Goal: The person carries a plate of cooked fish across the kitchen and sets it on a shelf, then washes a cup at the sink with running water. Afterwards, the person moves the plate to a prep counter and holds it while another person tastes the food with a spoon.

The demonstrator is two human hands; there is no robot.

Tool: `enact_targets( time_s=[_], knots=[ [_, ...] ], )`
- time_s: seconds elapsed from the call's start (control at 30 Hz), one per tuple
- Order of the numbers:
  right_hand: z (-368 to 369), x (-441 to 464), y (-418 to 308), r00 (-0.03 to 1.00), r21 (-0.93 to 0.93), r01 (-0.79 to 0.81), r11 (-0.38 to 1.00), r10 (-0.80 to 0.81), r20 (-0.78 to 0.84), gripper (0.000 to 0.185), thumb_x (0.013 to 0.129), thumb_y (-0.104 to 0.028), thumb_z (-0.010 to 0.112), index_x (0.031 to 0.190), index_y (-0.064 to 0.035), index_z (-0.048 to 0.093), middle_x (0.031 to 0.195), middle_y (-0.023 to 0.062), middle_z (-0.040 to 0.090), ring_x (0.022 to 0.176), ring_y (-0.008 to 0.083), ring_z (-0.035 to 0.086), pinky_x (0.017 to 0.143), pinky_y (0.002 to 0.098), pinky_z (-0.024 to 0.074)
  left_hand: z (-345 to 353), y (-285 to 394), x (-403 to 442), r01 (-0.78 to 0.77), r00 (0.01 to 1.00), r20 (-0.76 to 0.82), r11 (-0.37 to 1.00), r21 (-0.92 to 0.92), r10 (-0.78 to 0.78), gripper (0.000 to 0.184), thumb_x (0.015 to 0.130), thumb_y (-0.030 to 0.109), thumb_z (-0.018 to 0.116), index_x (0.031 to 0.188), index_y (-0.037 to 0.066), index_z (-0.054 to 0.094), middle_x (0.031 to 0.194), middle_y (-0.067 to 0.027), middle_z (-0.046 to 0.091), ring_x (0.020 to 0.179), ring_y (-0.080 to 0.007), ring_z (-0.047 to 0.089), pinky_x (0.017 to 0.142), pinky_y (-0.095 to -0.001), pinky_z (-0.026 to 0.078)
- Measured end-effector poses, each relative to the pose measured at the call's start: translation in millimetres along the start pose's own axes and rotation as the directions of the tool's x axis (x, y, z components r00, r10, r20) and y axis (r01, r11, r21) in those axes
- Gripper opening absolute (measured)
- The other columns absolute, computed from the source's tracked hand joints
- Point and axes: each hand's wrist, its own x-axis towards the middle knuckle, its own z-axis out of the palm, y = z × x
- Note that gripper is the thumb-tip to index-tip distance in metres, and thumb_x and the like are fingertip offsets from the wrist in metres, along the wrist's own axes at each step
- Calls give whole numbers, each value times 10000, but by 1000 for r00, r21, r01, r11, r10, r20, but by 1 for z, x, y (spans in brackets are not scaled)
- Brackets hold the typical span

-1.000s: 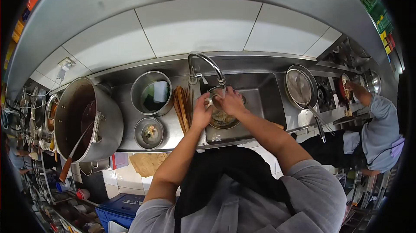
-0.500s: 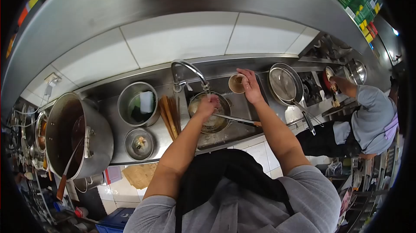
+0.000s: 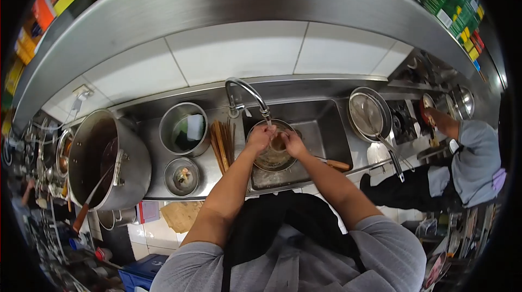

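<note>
Centrally in frame, the right hand grips a small cup over a metal bowl; the left hand is beside the cup, grip unclear. Upper right, green containers bear illegible labels.

Single fisheye view from the wearer's head, facing forward and down over the chest, sink close by.

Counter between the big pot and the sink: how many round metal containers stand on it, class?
2: a pot at the back, and a small bowl in front of it. The left arm may hide a small one.
</note>
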Motion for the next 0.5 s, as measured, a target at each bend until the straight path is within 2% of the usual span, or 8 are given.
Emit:
enact_targets(
  time_s=[0.1,0.17,0.2,0.3,0.33,0.37,0.47,0.5],
  knots=[
    [46,33,23,957,278,-193,941,243,-157,365,1012,-312,500,1136,-9,661,1070,276,666,1031,460,636,891,511,499,-19,-15,5,106,983,-153,994,9,-103,283,898,244,611,695,52,656,592,-21,521,495,-127,437,471,-333,337],
    [39,38,-11,834,230,-537,812,469,290,370,1019,-281,506,1259,-7,571,1129,207,640,917,295,690,583,431,610,-29,-50,27,40,951,-308,998,56,-21,255,878,221,604,701,46,659,590,-28,527,503,-130,449,475,-332,346],
    [34,41,-22,839,221,-525,822,456,297,370,1019,-281,506,1259,-7,571,1129,207,640,917,295,690,583,431,610,-36,-67,41,-17,898,-436,993,117,67,228,858,199,597,707,40,662,589,-35,533,511,-132,461,479,-332,356],
    [42,50,-23,875,52,-338,940,293,386,418,1024,-311,494,1297,-1,554,1130,227,630,873,287,693,595,408,627,-47,-70,51,55,882,-470,998,3,-47,206,856,222,640,842,19,676,653,-68,597,539,-148,540,482,-331,427],
    [51,61,1,931,-34,-263,964,263,252,404,1016,-302,499,1273,3,567,1166,259,622,967,379,654,767,448,564,-50,-66,52,88,871,-477,992,-85,-118,212,854,219,648,899,14,679,681,-79,619,552,-158,569,485,-333,454],
    [54,71,15,972,-123,-184,975,199,123,391,1009,-293,504,1249,6,580,1202,292,614,1062,470,615,938,488,501,-56,-75,62,62,883,-470,994,93,-11,236,850,230,625,942,24,695,844,-139,670,749,-262,631,671,-404,501],
    [37,71,32,935,6,-14,1000,11,354,442,1021,-358,484,1258,3,577,1176,289,622,1062,465,616,942,481,505,-58,-45,58,118,865,-497,933,339,71,239,822,196,593,951,36,716,958,-218,708,967,-400,687,870,-467,558],
    [33,66,9,951,101,-124,987,89,295,453,1018,-370,483,1251,6,583,1176,279,632,1055,460,625,937,492,507,-62,-40,54,77,913,-388,885,459,122,238,816,194,591,940,38,722,951,-221,707,939,-397,692,859,-467,560]
  ],
)
